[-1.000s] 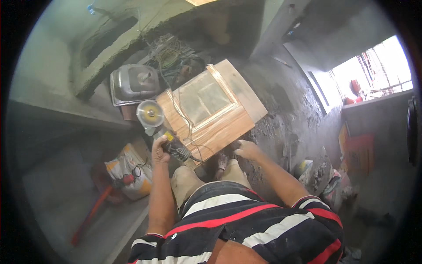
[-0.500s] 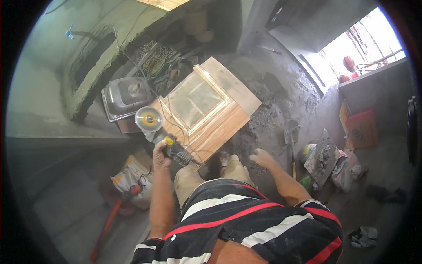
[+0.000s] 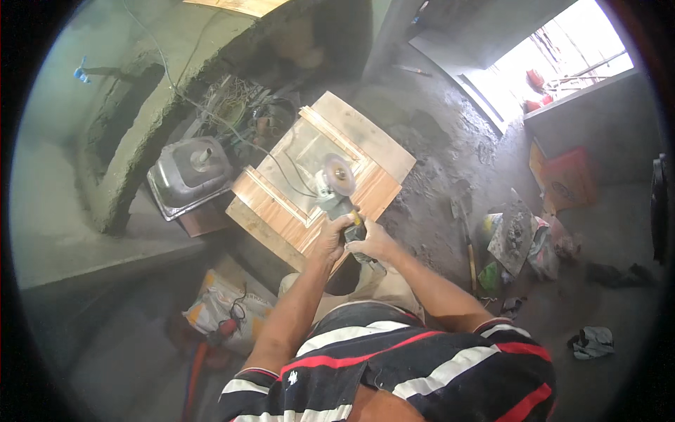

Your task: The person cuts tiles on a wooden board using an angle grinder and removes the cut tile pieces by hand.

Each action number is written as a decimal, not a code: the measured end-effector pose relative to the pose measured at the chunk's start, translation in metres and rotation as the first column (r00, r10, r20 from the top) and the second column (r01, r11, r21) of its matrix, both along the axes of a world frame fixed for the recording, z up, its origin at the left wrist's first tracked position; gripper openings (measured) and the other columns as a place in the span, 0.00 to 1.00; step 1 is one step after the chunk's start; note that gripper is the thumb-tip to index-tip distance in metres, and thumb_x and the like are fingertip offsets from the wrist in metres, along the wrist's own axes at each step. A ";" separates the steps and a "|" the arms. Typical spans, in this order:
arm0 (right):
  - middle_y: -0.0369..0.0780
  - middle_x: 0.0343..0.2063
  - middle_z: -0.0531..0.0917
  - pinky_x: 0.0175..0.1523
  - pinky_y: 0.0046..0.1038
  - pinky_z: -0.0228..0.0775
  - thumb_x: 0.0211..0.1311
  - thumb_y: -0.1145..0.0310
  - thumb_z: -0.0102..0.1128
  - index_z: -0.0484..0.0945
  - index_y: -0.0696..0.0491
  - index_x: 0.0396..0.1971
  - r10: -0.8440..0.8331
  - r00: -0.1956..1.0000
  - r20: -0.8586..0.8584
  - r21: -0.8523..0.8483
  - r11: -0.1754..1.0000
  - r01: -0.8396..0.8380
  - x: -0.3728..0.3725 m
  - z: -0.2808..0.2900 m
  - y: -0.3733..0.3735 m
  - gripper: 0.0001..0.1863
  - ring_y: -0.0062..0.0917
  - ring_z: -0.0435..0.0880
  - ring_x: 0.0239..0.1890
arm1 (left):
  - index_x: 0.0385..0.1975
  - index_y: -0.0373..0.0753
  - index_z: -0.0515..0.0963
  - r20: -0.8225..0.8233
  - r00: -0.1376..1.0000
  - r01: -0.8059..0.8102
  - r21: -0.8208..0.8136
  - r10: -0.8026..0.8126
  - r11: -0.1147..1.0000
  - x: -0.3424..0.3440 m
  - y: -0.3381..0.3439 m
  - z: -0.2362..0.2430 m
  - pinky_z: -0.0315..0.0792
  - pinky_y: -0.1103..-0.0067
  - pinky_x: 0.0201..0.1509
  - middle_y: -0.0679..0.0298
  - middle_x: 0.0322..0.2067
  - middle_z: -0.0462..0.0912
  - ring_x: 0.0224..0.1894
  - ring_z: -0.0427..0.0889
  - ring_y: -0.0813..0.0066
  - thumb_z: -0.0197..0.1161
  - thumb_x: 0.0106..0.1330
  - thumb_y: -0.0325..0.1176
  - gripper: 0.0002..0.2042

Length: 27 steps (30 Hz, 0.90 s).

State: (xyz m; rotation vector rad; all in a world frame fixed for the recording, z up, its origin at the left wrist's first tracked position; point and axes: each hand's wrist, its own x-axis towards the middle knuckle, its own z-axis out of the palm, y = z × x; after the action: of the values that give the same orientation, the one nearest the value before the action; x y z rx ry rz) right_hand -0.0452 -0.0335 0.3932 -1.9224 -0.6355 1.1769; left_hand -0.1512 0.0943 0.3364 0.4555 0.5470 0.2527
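An angle grinder (image 3: 339,204) with a round disc (image 3: 339,175) hangs over the wooden panel in front of me. My left hand (image 3: 332,238) is closed around its body from the left. From the other side my right hand (image 3: 374,241) wraps the rear of the body. Beneath the grinder lies the wooden panel (image 3: 288,224), light brown with raised strips framing a dusty greyish middle. The disc is above the panel's right part; whether it touches the wood I cannot tell. A thin cord (image 3: 232,128) runs across from the upper left.
A metal sink basin (image 3: 191,176) sits left of the panel, below a rough concrete ledge (image 3: 140,148). White sacks (image 3: 228,309) stand at lower left. On the right are a shovel (image 3: 464,225), a mortar-covered board (image 3: 515,239) and a red box (image 3: 566,176).
The grinder has moved right, from beside the panel's left edge to over it. My right hand, which was apart and holding nothing, has come onto the grinder.
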 end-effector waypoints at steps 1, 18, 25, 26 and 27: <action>0.55 0.59 0.85 0.69 0.38 0.76 0.48 0.56 0.82 0.70 0.64 0.71 0.000 1.000 -0.007 -0.003 1.000 0.000 -0.003 -0.005 0.002 0.52 0.41 0.86 0.63 | 0.61 0.31 0.78 -0.007 1.000 0.000 -0.003 0.000 1.000 0.006 0.002 -0.001 0.84 0.67 0.58 0.57 0.49 0.87 0.49 0.89 0.66 0.75 0.65 0.33 0.25; 0.46 0.45 0.90 0.55 0.34 0.81 0.54 0.64 0.82 0.78 0.65 0.58 -0.575 0.818 0.029 -0.007 0.818 0.575 0.104 -0.154 -0.032 0.34 0.29 0.89 0.46 | 0.57 0.38 0.85 -0.467 0.863 0.461 0.568 -0.195 0.682 0.145 0.286 -0.208 0.78 0.70 0.49 0.62 0.46 0.88 0.44 0.85 0.69 0.71 0.67 0.43 0.22; 0.38 0.43 0.87 0.52 0.30 0.80 0.57 0.68 0.77 0.80 0.61 0.56 -0.739 0.673 -0.034 -0.086 0.673 0.734 0.136 -0.197 -0.028 0.28 0.22 0.85 0.43 | 0.35 0.38 0.86 -0.456 0.867 0.416 0.884 0.199 0.215 0.235 0.468 -0.379 0.71 0.70 0.35 0.66 0.28 0.82 0.31 0.79 0.74 0.71 0.65 0.35 0.08; 0.38 0.43 0.87 0.52 0.29 0.79 0.57 0.68 0.77 0.80 0.60 0.56 -0.756 0.655 0.019 -0.099 0.650 0.753 0.139 -0.212 -0.045 0.27 0.21 0.85 0.43 | 0.35 0.37 0.86 -0.470 0.857 0.393 0.862 0.213 0.321 0.264 0.453 -0.399 0.71 0.69 0.35 0.65 0.29 0.82 0.31 0.79 0.73 0.71 0.66 0.35 0.08; 0.37 0.43 0.87 0.52 0.29 0.79 0.57 0.68 0.77 0.80 0.60 0.56 -0.764 0.642 0.062 -0.111 0.634 0.765 0.142 -0.223 -0.059 0.27 0.21 0.84 0.43 | 0.35 0.36 0.86 -0.495 0.837 0.372 0.828 0.235 0.420 0.287 0.443 -0.411 0.71 0.69 0.36 0.65 0.30 0.83 0.32 0.78 0.73 0.71 0.66 0.34 0.08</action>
State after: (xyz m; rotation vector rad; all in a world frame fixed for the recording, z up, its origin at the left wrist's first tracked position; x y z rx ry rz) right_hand 0.0973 -0.0923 0.1704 -1.9747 0.2935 0.6440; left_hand 0.1355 0.5378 -0.0751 1.7104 0.9442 0.3275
